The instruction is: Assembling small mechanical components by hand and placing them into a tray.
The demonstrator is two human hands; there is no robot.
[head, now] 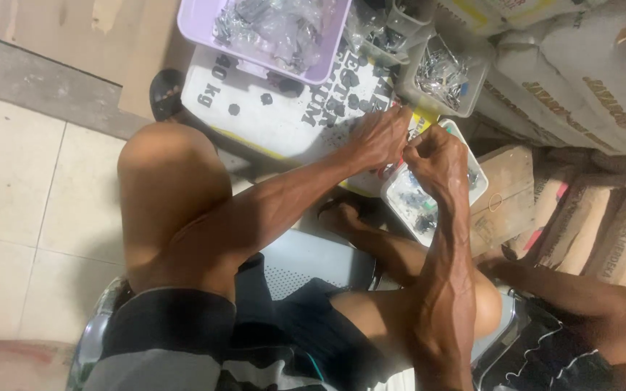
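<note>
While both hands meet | left grip [380, 137] and right grip [435, 156] pinching small part [405, 153] | above white tray [404, 195]

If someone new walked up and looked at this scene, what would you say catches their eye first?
First, the left hand and right hand pinched together in the middle, working on something too small to make out. Just below them sits a white tray of small dark parts. At the top, a purple basket of clear plastic bags rests on a white printed sack, with a clear tub of shiny metal bits to its right.
</note>
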